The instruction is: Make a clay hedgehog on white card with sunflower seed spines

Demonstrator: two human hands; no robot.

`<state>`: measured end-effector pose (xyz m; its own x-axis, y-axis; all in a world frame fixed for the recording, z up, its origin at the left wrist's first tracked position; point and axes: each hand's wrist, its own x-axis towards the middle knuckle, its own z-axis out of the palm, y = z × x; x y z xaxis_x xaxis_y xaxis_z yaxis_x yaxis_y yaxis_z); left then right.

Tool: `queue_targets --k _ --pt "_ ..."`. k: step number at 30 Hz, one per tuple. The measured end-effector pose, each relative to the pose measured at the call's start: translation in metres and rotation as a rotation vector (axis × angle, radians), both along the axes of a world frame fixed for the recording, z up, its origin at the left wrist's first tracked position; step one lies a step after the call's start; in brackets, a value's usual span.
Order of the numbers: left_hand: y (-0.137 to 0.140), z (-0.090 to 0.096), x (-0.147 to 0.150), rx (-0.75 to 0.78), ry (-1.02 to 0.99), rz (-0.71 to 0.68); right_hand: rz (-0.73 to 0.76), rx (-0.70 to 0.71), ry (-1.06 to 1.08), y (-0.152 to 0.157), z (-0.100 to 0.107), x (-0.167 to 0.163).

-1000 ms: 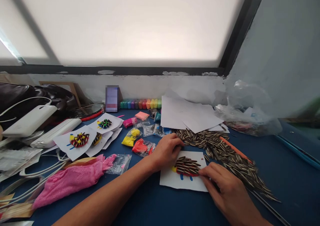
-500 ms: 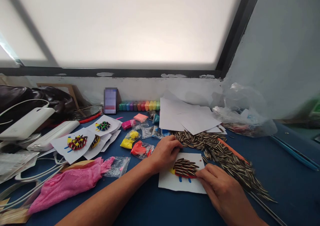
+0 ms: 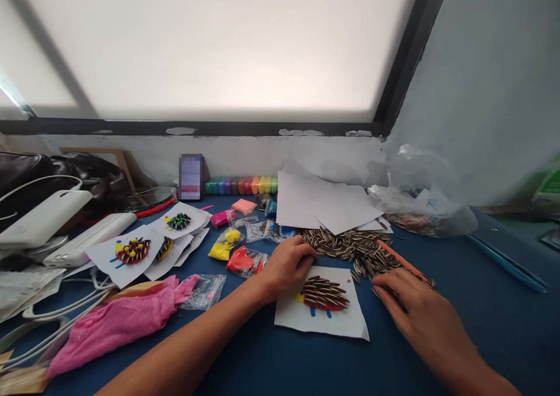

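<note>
My left hand [image 3: 286, 270], its fingers curled, presses on the upper left corner of a white paper sheet [image 3: 301, 321]. On that sheet is a hedgehog figure [image 3: 324, 294] with a yellow head, red body and blue legs; its back is covered with striped sunflower seeds. To the right of the sheet, my right hand [image 3: 417, 311] reaches to the near edge of a sunflower seed pile [image 3: 345, 245] with fingertips together. Whatever is between those fingertips is too small to make out. An orange stick [image 3: 400, 260] lies on the pile, partly behind this hand.
Bags of yellow clay [image 3: 225, 243] and red clay [image 3: 245, 262] lie beyond my left forearm. White papers [image 3: 328, 200] and a plastic bag [image 3: 422, 209] are at the back. Finished seed pictures [image 3: 131, 253], a pink cloth [image 3: 118, 326] and white power banks [image 3: 90, 238] are on the left.
My right hand has moved right, from the hedgehog's rear edge to the seed pile, uncovering the sheet's right side. My left hand has stayed on the sheet. The view has shifted slightly.
</note>
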<state>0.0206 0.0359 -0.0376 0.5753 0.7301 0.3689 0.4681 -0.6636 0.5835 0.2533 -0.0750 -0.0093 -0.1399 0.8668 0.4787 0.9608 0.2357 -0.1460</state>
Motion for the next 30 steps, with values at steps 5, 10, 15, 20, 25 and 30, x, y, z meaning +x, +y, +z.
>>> queue_targets --k 5,10,15,20,25,30 --pt "-0.002 0.006 0.000 -0.021 0.014 -0.009 0.059 -0.069 0.019 0.006 0.000 -0.001" --pt "-0.003 0.012 0.000 -0.070 0.037 -0.044 0.124 -0.105 -0.091 0.016 0.000 -0.007" --pt "-0.001 0.009 0.000 -0.089 0.032 -0.053 0.143 -0.116 -0.202 0.028 -0.001 -0.007" --pt "0.001 0.007 -0.001 -0.064 0.025 -0.068 0.100 -0.099 -0.222 0.031 -0.004 -0.013" --pt "0.001 0.007 -0.001 -0.051 0.039 -0.067 0.066 -0.052 -0.201 0.030 -0.002 -0.012" --pt "0.001 0.006 -0.001 -0.042 0.047 -0.054 0.053 0.030 -0.162 0.030 0.002 0.000"
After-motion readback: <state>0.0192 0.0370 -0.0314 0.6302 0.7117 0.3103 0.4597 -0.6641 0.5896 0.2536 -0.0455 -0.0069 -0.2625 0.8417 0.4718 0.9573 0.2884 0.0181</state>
